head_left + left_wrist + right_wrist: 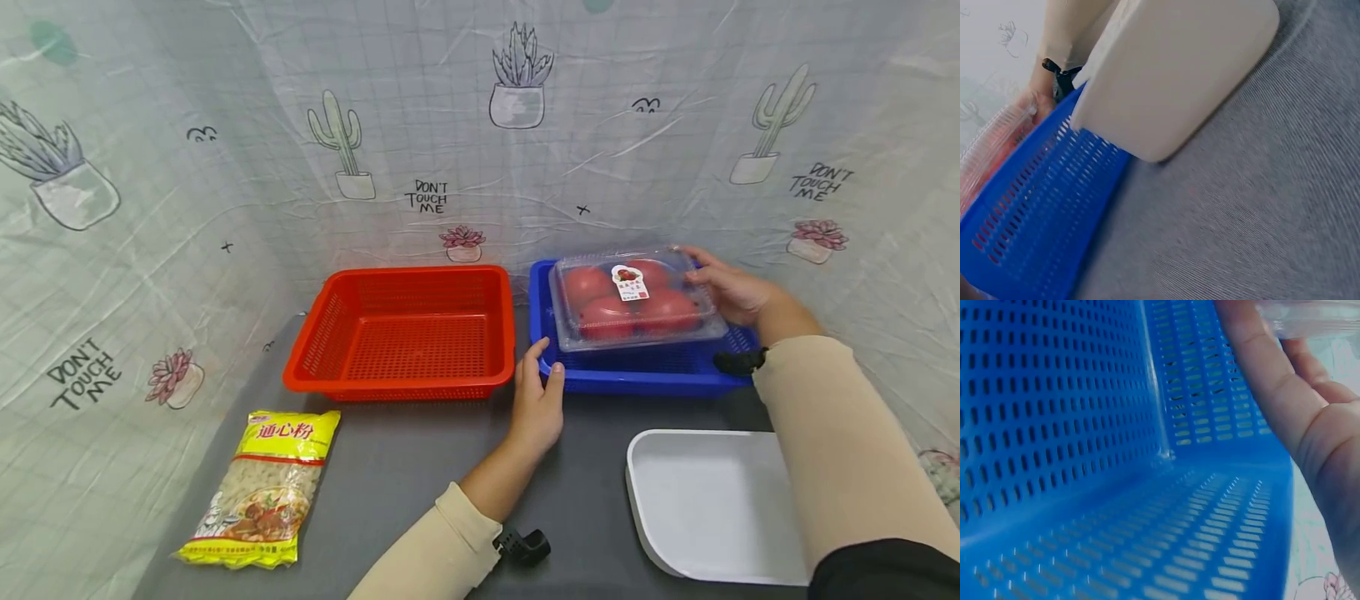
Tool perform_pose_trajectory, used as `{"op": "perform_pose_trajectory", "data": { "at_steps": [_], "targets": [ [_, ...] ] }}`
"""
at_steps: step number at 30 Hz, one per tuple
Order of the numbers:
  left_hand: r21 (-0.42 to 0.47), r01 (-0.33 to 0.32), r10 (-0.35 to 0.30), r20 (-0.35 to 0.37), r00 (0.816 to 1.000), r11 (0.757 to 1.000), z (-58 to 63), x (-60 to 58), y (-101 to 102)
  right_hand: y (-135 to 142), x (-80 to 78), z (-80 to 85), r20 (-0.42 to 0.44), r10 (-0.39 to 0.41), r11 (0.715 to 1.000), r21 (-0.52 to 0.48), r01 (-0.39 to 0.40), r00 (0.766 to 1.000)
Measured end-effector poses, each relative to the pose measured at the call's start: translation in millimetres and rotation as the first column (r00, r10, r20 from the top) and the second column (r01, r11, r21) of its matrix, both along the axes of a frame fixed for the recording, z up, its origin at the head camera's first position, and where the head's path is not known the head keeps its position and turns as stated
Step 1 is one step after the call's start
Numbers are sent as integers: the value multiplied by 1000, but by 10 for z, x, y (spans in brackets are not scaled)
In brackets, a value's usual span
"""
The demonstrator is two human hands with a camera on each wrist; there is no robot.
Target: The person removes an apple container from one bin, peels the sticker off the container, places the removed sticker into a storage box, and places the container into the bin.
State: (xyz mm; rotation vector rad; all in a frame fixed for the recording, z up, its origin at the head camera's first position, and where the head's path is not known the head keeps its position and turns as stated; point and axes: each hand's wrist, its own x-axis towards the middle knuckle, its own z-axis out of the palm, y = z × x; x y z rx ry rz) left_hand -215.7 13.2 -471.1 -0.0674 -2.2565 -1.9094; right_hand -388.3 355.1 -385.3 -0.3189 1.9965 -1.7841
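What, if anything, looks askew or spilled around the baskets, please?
Only the clear box of red fruit looks askew: held by the right hand, it slants across the blue basket rather than sitting square inside. No spill shows.

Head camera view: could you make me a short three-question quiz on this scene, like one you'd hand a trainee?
1. Multiple choice: which hand grips the clear tomato box? A) left; B) right; C) neither.
2. True or false: the macaroni bag lies outside the red basket.
3. Count: how many tomatoes show through the clear lid?

Key:
1. B, the right hand, at the box's right end.
2. True; it lies on the grey table.
3. Four.
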Motion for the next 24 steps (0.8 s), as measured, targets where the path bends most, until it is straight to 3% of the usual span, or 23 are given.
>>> {"op": "perform_pose_trajectory", "data": {
  "at_steps": [7, 14, 22, 24],
  "targets": [
    [43, 1, -1, -15, 1000, 999, 202, 63, 28, 84, 180, 143, -15, -33, 999, 0, 33, 999],
    [46, -4, 6, -34, 999, 999, 312, 139, 38, 95, 408, 286, -31, -51, 998, -27, 50, 998],
    [52, -3, 9, -113, 994, 999, 464, 219, -18, 154, 677, 389, -69, 32, 993, -114, -40, 997],
    [62, 7, 0, -117, 993, 998, 499, 234, -49, 153, 749, 405, -75, 22, 992, -121, -31, 997]
  ]
}}
